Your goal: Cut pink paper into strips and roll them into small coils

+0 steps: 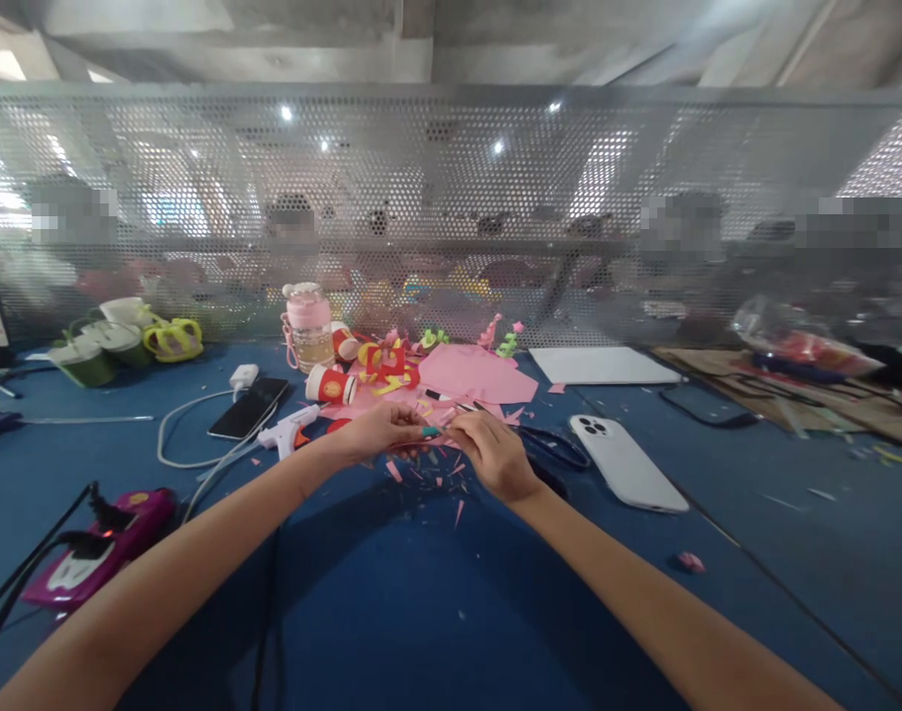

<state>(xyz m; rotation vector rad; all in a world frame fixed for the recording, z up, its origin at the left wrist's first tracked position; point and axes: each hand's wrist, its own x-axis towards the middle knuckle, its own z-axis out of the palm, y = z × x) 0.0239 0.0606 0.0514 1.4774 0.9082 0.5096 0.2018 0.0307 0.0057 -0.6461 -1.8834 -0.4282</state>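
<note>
Near the middle of the blue table, my left hand and my right hand almost meet. The left fingers are pinched on a small pink paper piece, partly hidden by the hands. A teal spot shows at a left fingertip; I cannot tell what it is. My right hand is closed beside it, and what its fingers grip is too small to make out. Just behind lie a dark-capped marker and pink sheets. Pink scraps are scattered below the hands.
Left: a white glue gun, black phone, purple power strip with cables, red paper cup and pink-lidded bottle. Right: a white phone, white sheet and cardboard. A perforated metal screen stands behind.
</note>
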